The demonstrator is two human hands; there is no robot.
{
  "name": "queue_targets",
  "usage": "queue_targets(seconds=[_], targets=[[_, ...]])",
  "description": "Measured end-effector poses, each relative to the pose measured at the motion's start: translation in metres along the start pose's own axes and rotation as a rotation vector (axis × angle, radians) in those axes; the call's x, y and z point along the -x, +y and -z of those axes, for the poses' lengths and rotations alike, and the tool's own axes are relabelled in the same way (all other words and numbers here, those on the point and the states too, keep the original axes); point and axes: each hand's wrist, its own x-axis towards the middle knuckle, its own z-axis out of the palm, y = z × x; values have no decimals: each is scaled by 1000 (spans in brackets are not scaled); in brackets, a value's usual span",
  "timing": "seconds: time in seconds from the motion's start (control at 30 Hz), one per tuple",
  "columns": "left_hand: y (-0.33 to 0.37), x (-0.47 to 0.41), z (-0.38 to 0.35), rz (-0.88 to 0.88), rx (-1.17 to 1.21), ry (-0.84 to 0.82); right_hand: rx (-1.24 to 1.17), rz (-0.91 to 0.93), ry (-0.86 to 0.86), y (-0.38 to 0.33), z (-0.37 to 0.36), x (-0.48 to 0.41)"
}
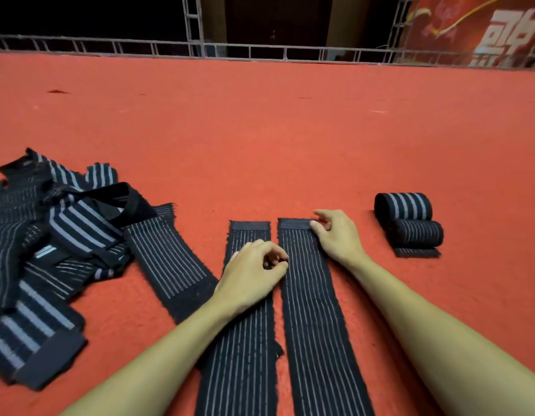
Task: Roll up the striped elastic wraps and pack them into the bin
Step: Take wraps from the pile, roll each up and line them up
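While the right hand (335,235) pinches the wrap (314,310) at its far end (left hand (251,274) grip unclear), a slack start could roll crooked.

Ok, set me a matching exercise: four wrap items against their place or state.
Things: 1 rolled wraps; 2 heap of loose wraps; 3 right flat wrap; 4 left flat wrap.
States: A tangled, far left; B far end pinched by right hand; C coiled, far right; D left hand rests on it.
Pairs: 1-C, 2-A, 3-B, 4-D.
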Motion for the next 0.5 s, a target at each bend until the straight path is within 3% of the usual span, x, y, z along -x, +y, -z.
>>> queue_targets(seconds=[0.2, 0.4, 0.5], targets=[[3, 2, 1, -52, -94, 12, -60, -71, 40, 0, -7, -7], [8, 3, 2, -29, -183, -28, -444, -68, 151, -10, 22, 23], [17, -2, 7, 25, -383, -143, -609, -64, 173, -26, 55, 41]])
